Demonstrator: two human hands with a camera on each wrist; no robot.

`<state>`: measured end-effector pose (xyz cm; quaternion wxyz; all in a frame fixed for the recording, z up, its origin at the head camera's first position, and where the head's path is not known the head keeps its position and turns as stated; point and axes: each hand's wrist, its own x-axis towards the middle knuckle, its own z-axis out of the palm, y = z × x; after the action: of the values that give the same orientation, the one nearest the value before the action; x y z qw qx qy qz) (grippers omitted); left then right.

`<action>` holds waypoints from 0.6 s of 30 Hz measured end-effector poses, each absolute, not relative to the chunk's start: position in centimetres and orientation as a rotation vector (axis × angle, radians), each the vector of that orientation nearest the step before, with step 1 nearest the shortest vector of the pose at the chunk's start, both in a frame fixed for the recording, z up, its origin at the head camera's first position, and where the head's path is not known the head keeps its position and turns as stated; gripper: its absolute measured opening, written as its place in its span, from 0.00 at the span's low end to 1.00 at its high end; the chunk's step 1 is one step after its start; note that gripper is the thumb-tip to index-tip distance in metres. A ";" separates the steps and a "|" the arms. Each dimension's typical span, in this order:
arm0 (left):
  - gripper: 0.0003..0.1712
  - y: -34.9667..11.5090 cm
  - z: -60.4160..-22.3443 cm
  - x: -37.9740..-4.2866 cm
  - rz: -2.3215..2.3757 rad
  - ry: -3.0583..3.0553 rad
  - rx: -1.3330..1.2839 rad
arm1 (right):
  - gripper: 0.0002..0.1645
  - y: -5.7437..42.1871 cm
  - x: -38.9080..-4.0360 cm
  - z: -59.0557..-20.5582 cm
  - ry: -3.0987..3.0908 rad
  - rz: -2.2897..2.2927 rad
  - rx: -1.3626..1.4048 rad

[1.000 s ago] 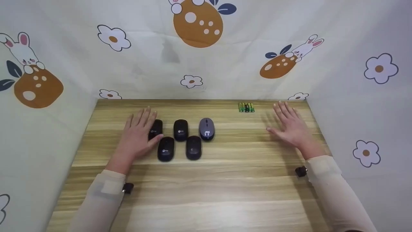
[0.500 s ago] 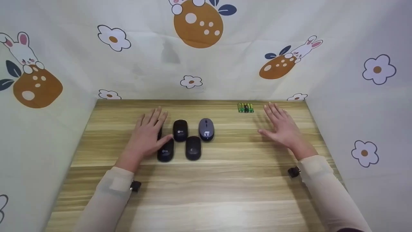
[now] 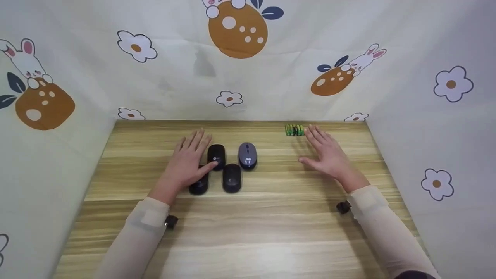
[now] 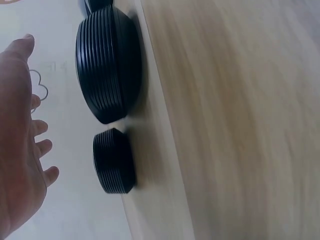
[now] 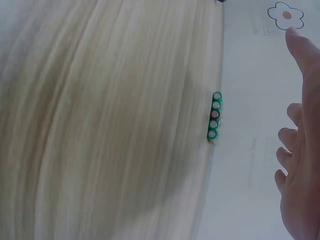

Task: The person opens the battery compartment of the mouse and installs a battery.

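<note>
My left hand (image 3: 186, 161), fingers extended and thumb out, hovers over the left side of a group of computer mice. Its thumb overlaps a black mouse (image 3: 216, 155) at the back and another black mouse (image 3: 198, 186) in front. A further mouse is hidden beneath this hand in the head view; the left wrist view shows two dark mice, a nearer mouse (image 4: 107, 65) and a farther mouse (image 4: 114, 162), apart from the hand. To the right lie a plain black mouse (image 3: 232, 178) and a grey mouse (image 3: 248, 155). My right hand (image 3: 329, 157) hovers, fingers straight, beside a row of green batteries (image 3: 295, 130).
The wood-grain table (image 3: 255, 224) meets a pale cloth backdrop (image 3: 170, 77) printed with rabbits and flowers at its back and sides. Small black devices hang at both cuffs, a left one (image 3: 171, 222) and a right one (image 3: 343, 207).
Both hands have moved inward: the left one rightward across the mice, covering the leftmost, the right one leftward up to the batteries. The mice and batteries stay in place.
</note>
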<state>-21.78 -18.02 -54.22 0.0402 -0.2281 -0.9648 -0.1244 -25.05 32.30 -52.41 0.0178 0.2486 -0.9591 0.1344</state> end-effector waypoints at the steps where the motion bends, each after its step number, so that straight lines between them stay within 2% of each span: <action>1: 0.54 -17.8 -54.2 -21.8 -0.390 -2.956 -0.700 | 0.63 32.1 -25.1 -52.5 -2.982 0.417 0.775; 18: 0.53 -14.7 -54.1 -22.6 -0.597 -2.983 -0.759 | 0.62 28.3 -25.1 -53.5 -2.911 0.661 0.814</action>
<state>-22.61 -14.65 -54.13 0.0032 -0.2420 -0.9514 -0.1904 -25.13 28.30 -53.50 0.0240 0.2630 -0.9406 0.2134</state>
